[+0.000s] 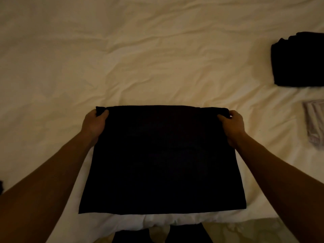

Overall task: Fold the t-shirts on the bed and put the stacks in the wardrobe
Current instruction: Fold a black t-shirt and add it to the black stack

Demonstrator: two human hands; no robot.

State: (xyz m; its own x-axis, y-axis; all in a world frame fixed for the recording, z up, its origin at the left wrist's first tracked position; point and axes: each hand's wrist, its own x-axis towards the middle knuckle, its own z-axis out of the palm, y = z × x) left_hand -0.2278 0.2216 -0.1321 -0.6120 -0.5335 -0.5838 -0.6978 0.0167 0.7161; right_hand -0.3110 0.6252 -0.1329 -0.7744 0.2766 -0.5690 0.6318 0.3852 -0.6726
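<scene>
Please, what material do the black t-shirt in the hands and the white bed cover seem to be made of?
Black t-shirt: probably soft knit cotton or a similar fabric, matte; it lies limp and flat, and its corners bend where the left hand and right hand pinch them. The dim light hides the weave.
Bed cover: likely woven cotton, matte, with many soft creases.

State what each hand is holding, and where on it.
Both hold the black t-shirt: the left hand pinches its far left corner, the right hand its far right corner.
</scene>
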